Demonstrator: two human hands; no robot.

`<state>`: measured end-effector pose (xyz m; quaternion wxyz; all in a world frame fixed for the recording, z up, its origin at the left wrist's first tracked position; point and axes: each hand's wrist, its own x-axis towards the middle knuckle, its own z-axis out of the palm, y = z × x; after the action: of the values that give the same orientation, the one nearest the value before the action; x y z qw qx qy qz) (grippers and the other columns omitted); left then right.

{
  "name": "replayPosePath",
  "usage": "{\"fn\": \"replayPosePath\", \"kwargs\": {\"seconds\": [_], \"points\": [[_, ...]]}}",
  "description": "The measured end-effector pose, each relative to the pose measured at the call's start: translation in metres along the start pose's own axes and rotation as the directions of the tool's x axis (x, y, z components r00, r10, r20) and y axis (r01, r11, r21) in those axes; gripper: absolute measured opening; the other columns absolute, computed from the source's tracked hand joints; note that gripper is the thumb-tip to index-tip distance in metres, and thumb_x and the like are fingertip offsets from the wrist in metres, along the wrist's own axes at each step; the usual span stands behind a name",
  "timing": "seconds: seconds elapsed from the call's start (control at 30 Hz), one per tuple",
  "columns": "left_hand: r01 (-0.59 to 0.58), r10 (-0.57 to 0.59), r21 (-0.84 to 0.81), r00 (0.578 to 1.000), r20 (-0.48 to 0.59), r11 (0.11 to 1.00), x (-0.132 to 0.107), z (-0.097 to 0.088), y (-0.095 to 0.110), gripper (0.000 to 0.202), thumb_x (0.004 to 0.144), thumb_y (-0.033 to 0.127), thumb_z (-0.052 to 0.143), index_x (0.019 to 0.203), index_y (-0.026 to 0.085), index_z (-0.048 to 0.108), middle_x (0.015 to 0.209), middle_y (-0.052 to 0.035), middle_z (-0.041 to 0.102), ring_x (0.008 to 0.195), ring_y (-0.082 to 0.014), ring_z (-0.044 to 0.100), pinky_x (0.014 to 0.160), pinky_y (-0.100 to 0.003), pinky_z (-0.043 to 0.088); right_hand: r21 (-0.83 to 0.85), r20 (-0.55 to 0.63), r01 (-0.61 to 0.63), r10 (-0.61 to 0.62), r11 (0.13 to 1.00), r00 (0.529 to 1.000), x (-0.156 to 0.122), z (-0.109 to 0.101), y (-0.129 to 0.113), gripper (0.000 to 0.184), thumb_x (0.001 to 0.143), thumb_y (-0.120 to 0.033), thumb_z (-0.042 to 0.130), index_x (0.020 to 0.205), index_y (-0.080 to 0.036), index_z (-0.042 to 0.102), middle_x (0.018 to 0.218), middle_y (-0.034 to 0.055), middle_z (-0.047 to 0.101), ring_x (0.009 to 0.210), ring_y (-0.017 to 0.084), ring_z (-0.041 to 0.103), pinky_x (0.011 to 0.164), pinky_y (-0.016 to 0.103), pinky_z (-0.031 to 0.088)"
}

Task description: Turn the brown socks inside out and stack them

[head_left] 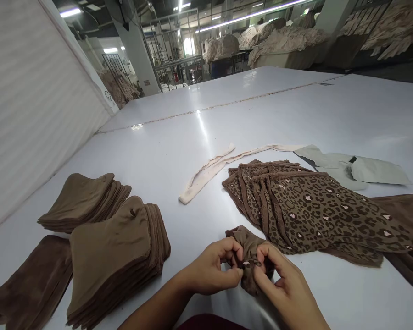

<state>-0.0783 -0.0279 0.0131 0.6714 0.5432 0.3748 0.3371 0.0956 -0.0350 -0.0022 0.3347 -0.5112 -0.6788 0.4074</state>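
Observation:
Between my hands is a bunched brown piece of fabric (pixel 248 239), with a darker, partly patterned fold showing near the fingers. My left hand (pixel 216 268) pinches its left side between thumb and fingers. On the right side, my right hand (pixel 278 279) pinches the same cloth, close to a small loop or edge too small to make out. Just beyond my right hand lies a fanned stack of leopard-print fabric pieces (pixel 316 211) with fuzzy brown undersides. How the held cloth is shaped underneath is hidden by my fingers.
Neat piles of brown fabric pieces (pixel 110 247) stand at the left, with another pile (pixel 77 197) behind. A pale fabric strip (pixel 206 176) and grey-green scraps (pixel 375 169) lie on the white table (pixel 151 160). A white sheet (pixel 37 91) rises at left; fabric heaps (pixel 289 43) fill the background.

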Motion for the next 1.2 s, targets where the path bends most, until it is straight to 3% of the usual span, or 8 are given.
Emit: {"fn": "replayPosePath", "kwargs": {"seconds": [0.13,0.33,0.5,0.57,0.73,0.93,1.07,1.2], "points": [[0.01,-0.01,-0.013,1.0,-0.024,1.0,0.004,-0.002,-0.004,0.019,0.069,0.018,0.063,0.08,0.014,0.047,0.068,0.0014,0.046,0.063,-0.0089,0.041,0.061,-0.021,0.035,-0.037,-0.078,-0.064,0.061,0.997,0.995,0.002,0.004,0.004,0.015,0.084,-0.033,0.044,0.074,-0.023,0.044,0.063,-0.0029,0.046,0.05,0.012,0.042,0.042,0.022,0.034],[0.047,-0.039,0.017,0.946,-0.321,0.999,0.011,0.013,-0.016,0.021,0.067,0.015,0.058,0.065,0.018,0.038,0.054,0.0064,0.039,0.05,-0.0061,0.032,0.048,-0.019,0.028,0.192,0.227,-0.021,-0.024,0.981,0.974,0.007,-0.01,-0.001,0.01,0.089,-0.029,0.042,0.086,-0.022,0.048,0.079,0.0006,0.051,0.075,0.016,0.052,0.068,0.027,0.045],[0.116,-0.02,0.175,0.88,-0.475,0.978,0.013,0.024,-0.018,0.021,0.072,0.015,0.053,0.064,0.02,0.034,0.052,0.0074,0.035,0.049,-0.0067,0.03,0.046,-0.02,0.024,0.206,0.25,-0.041,-0.012,0.978,0.968,0.013,-0.016,0.005,0.012,0.084,-0.026,0.05,0.096,-0.023,0.049,0.078,-0.0016,0.049,0.075,0.016,0.052,0.072,0.027,0.044],[0.138,-0.01,0.244,0.886,-0.464,0.96,0.014,0.021,-0.016,0.018,0.074,0.015,0.051,0.064,0.019,0.037,0.054,0.0062,0.037,0.051,-0.0077,0.033,0.048,-0.021,0.024,0.189,0.225,-0.039,-0.005,0.981,0.974,0.015,-0.013,0.01,0.008,0.084,-0.027,0.052,0.091,-0.023,0.05,0.075,-0.0023,0.048,0.072,0.015,0.05,0.067,0.026,0.042],[0.089,-0.06,0.126,0.975,-0.215,0.988,0.014,0.007,-0.011,0.008,0.074,0.019,0.052,0.077,0.017,0.045,0.064,0.0036,0.043,0.059,-0.0091,0.041,0.054,-0.021,0.031,0.201,0.018,-0.058,0.055,0.978,0.998,0.014,0.004,0.016,0.015,0.084,-0.033,0.049,0.075,-0.022,0.045,0.065,-0.004,0.043,0.06,0.013,0.044,0.055,0.024,0.039],[0.067,0.002,0.236,0.961,-0.277,0.969,0.019,0.015,-0.014,0.012,0.071,0.012,0.054,0.078,0.017,0.046,0.066,0.0041,0.046,0.059,-0.008,0.042,0.054,-0.02,0.032,0.036,-0.193,-0.159,0.163,0.987,0.968,0.018,0.021,0.02,0.015,0.084,-0.035,0.045,0.075,-0.023,0.042,0.06,-0.005,0.042,0.05,0.012,0.039,0.047,0.024,0.032],[0.091,0.024,0.311,0.938,-0.345,0.946,0.024,0.013,-0.019,0.009,0.072,0.012,0.051,0.076,0.018,0.045,0.063,0.0051,0.044,0.056,-0.0082,0.039,0.053,-0.02,0.031,0.029,-0.125,-0.122,0.124,0.992,0.984,0.025,0.014,0.014,0.018,0.084,-0.034,0.045,0.07,-0.023,0.04,0.057,-0.0055,0.04,0.05,0.013,0.038,0.05,0.025,0.032],[0.016,0.2,0.458,0.885,-0.42,0.889,0.025,0.005,-0.019,0.015,0.07,0.01,0.05,0.064,0.018,0.039,0.067,0.0024,0.044,0.062,-0.0104,0.041,0.056,-0.022,0.033,0.094,0.118,-0.042,0.031,0.995,0.993,0.024,0.005,-0.002,0.017,0.086,-0.035,0.044,0.075,-0.022,0.047,0.066,-0.0031,0.044,0.059,0.014,0.043,0.051,0.023,0.035]]}}
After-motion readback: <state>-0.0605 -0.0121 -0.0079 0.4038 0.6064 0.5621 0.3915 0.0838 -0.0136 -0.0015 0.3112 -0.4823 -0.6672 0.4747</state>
